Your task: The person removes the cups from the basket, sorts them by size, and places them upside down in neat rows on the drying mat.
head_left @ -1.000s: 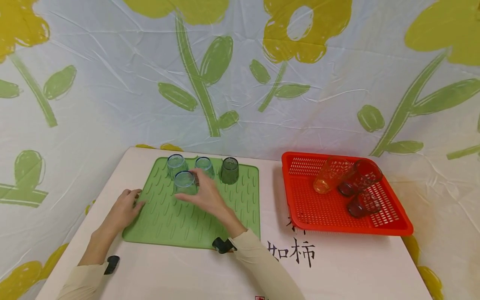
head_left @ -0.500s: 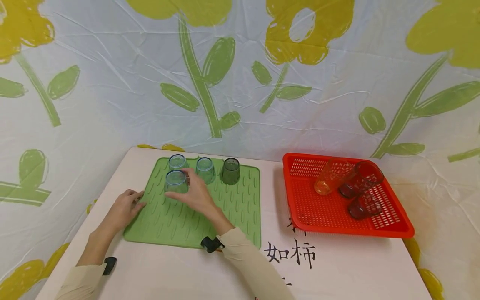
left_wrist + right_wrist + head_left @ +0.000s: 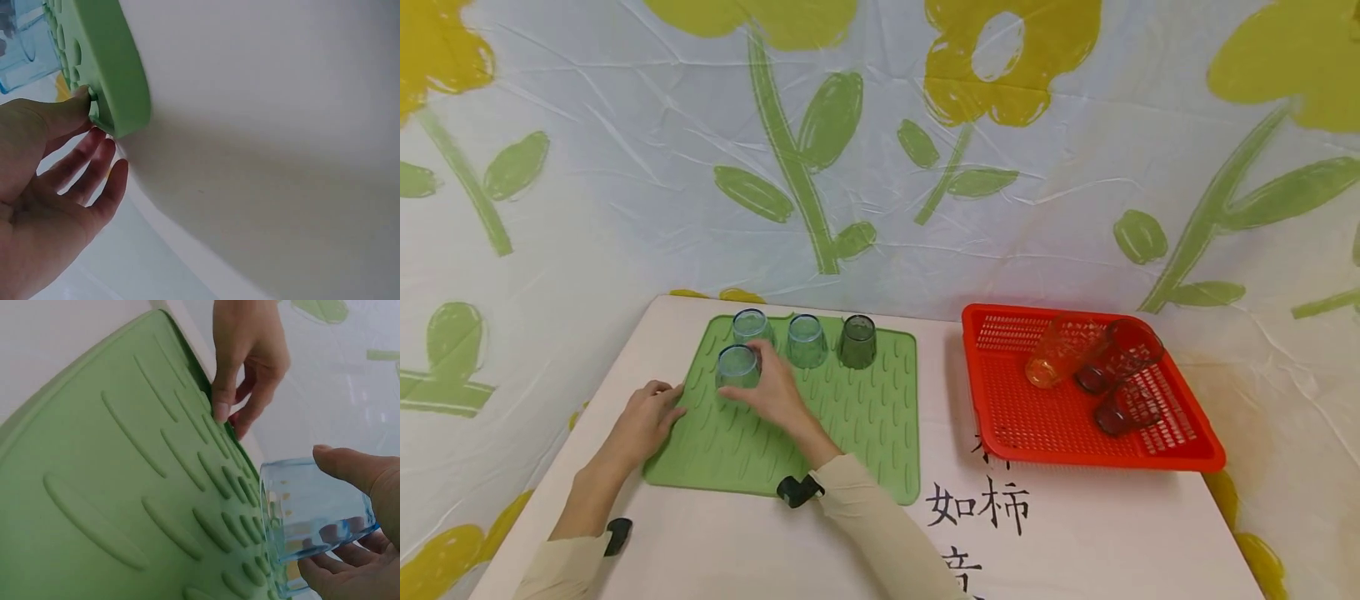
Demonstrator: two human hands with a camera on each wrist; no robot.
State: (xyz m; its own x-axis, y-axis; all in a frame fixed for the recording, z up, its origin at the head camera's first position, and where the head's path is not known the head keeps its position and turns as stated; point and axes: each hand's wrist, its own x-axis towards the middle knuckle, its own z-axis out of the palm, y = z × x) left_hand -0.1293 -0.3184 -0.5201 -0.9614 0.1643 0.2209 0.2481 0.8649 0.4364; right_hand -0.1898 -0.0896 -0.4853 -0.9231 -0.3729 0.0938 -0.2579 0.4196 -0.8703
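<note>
Gripping a pale blue glass (image 3: 738, 369) between curved thumb and fingers, the right hand (image 3: 778, 398) holds it at the left part of the green mat (image 3: 857, 425); whether its lower rim touches the mat is hard to tell. It partly hides another blue glass (image 3: 752, 322) behind. The left hand (image 3: 643, 423) pinches the mat's left edge (its fingertips are clearer from the wrists). Overlapping tumblers (image 3: 1120, 358) obscure one another in the red basket (image 3: 1097, 457).

Passage rightward over mat (image 3: 880, 425), glasses (image 3: 807, 343) (three) behind
</note>
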